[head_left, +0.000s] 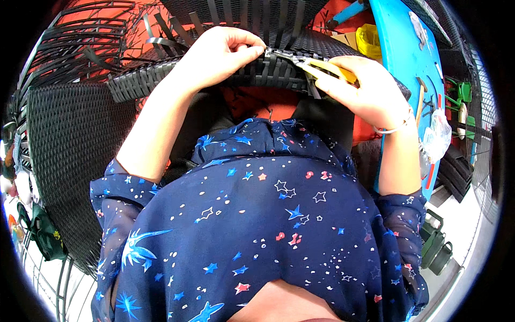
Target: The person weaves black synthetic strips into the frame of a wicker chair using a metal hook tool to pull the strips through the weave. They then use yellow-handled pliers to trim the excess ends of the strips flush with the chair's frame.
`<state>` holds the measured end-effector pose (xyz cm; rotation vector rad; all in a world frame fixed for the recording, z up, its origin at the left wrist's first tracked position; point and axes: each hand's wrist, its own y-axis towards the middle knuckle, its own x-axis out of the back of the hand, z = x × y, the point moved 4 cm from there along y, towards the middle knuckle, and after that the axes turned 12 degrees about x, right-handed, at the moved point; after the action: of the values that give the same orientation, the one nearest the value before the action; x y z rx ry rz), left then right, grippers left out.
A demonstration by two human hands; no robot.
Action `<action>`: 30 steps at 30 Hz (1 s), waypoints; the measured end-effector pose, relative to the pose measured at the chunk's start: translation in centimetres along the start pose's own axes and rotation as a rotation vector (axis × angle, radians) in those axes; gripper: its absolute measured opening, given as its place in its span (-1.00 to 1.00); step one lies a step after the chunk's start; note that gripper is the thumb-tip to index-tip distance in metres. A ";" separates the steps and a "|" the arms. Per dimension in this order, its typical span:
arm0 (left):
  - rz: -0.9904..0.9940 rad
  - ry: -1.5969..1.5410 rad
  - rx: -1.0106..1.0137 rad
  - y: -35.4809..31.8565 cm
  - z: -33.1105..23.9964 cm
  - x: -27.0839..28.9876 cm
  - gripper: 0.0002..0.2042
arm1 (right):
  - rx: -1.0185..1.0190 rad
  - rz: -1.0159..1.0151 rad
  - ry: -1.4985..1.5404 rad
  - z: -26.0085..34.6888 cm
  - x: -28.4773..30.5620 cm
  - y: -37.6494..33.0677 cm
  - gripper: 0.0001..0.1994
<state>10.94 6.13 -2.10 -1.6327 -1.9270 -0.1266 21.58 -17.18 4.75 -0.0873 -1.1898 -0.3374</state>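
Observation:
Across my lap, at the top of the view, lies a black woven strip panel [273, 75] with several loose flat strips [263, 21] standing up along its far side. My right hand [370, 88] is closed round the yellow-handled pliers [332, 68], and their metal jaws rest at the panel's upper edge, left of that hand. Close to the jaw tips, my left hand [222, 56] pinches with thumb and forefinger at the same edge. What sits between those fingertips is too small to make out.
On the right a blue table [399, 43] carries a hammer [421, 96] and a clear plastic bag [437, 134]. A yellow bag [368, 41] stands beside it. Another dark woven panel [70, 161] is at the left. Black strips [91, 32] and frames lie over the orange floor.

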 end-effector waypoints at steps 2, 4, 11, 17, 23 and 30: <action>0.000 -0.001 0.006 0.1 0.2 0.0 -0.73 | -0.010 0.041 0.012 -0.2 0.0 0.5 -0.48; 0.010 -0.061 -0.015 0.1 0.5 -0.1 -0.73 | -0.046 0.095 0.032 -0.2 0.1 1.0 -0.46; 0.037 -0.160 -0.065 -0.2 0.7 -0.3 -0.74 | -0.025 0.125 0.108 -1.1 -0.5 1.4 -0.45; 0.023 -0.155 -0.087 -0.3 0.8 -0.2 -0.76 | 0.008 0.131 0.077 -0.9 -0.1 1.4 -0.47; 0.006 -0.252 -0.083 -0.5 1.2 -0.3 -0.77 | 0.094 0.028 0.041 -1.2 -0.8 1.1 -0.48; -0.033 -0.282 -0.082 -0.3 1.9 -0.3 -0.77 | 0.082 -0.034 0.052 -1.2 -1.7 -0.3 -0.55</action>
<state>9.98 6.66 -3.75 -1.7499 -2.1849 0.0138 21.97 -17.39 2.68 0.0132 -1.1533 -0.3189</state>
